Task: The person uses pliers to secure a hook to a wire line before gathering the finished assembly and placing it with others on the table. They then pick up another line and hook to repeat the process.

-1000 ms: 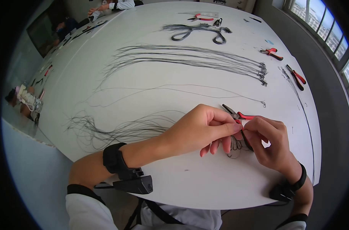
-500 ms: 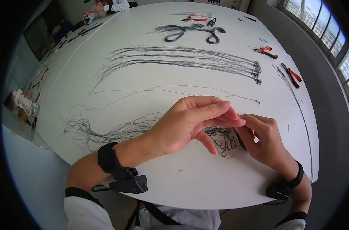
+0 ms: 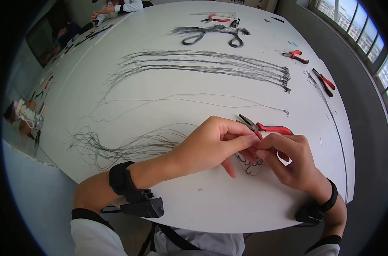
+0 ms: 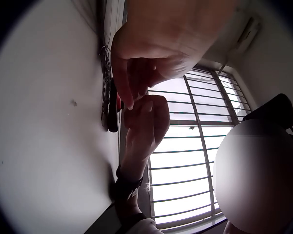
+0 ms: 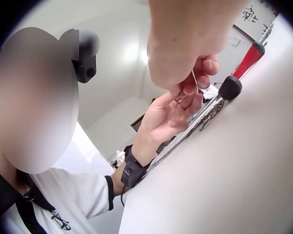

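In the head view my left hand (image 3: 217, 143) and right hand (image 3: 290, 158) meet fingertip to fingertip low over the near part of the white table (image 3: 228, 200). A thin pale line (image 5: 195, 80) runs between the fingers of both hands in the right wrist view. My left thumb and forefinger pinch it, and so do my right thumb and forefinger. Just beneath the hands lies a bunch of fish hooks (image 3: 250, 165), partly covered by my fingers. Dark lines (image 3: 155, 141) trail from that bunch to the left. Red-handled pliers (image 3: 275, 129) lie right behind my fingertips, partly hidden.
Rows of hooked lines (image 3: 202, 62) stretch across mid-table, with a single line pair (image 3: 177, 99) nearer. Coiled bundles (image 3: 194, 39) lie farther back. Two other pliers (image 3: 297, 56) (image 3: 325, 82) rest at the right. Another person's hands (image 3: 106, 13) are at the far left edge.
My left hand rose and spread half a second ago, then came back down to the right fingertips and pinches again. The pliers, covered then, show again behind the hands.
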The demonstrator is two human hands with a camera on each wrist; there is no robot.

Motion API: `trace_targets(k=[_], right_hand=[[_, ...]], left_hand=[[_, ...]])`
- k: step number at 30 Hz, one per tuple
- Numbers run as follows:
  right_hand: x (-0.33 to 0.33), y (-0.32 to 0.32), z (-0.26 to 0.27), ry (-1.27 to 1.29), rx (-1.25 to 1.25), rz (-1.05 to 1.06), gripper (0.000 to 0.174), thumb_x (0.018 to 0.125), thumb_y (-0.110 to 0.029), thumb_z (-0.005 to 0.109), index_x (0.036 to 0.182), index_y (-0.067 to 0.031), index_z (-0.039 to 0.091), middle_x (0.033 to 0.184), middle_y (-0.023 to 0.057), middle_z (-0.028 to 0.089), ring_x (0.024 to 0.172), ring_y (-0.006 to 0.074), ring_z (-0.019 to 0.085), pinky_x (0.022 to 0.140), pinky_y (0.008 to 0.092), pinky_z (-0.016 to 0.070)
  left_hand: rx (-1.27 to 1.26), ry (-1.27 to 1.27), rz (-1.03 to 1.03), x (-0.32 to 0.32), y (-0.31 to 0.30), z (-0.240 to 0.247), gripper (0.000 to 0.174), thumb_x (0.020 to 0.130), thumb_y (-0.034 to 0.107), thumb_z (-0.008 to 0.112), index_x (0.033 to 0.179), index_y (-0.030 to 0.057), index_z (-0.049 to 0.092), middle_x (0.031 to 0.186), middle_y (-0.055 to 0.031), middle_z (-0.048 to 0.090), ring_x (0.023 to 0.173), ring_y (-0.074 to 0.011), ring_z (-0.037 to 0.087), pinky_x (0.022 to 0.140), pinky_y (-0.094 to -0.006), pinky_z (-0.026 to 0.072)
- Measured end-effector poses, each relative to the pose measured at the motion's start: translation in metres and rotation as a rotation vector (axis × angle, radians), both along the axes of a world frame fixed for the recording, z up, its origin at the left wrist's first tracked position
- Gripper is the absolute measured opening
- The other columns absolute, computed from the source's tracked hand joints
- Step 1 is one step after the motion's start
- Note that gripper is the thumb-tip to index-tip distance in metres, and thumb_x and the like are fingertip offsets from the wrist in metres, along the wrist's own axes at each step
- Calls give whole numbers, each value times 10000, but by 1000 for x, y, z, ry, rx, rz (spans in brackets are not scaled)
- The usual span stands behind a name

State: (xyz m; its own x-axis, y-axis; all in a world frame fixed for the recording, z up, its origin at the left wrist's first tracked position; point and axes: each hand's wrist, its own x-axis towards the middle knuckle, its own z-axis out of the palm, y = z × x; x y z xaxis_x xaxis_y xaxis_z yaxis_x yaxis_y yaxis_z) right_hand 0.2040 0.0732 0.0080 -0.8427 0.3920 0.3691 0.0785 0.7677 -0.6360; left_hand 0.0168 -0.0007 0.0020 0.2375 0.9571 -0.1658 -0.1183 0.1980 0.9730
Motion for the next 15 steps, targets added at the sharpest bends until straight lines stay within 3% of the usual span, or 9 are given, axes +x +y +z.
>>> trace_targets(k=[6,10,15], right_hand=[[1,0,1,-14,-70,-37,64,780,45,604,806,1,565,650,75,574,479,166,494,438,258,371],[0,1,-2,-13,-87,-59,59,787,33,601,804,-1,555,649,67,571,475,164,483,440,260,364],[1,3,-3,-31,-91,-48,66,793,30,591,823,-8,546,667,65,577,477,162,482,440,264,362]], left_hand=[[25,100,-64,-2,0,-2,241,945,164,482,1023,-32,597,802,-67,635,659,-79,572,455,-207,474],[7,165,-82,-2,-1,2,223,944,152,472,985,-25,601,762,-42,621,618,-51,528,424,-186,408],[121,214,-66,0,-1,-3,198,931,139,479,960,-6,611,733,-14,599,581,-21,468,467,-178,338]])
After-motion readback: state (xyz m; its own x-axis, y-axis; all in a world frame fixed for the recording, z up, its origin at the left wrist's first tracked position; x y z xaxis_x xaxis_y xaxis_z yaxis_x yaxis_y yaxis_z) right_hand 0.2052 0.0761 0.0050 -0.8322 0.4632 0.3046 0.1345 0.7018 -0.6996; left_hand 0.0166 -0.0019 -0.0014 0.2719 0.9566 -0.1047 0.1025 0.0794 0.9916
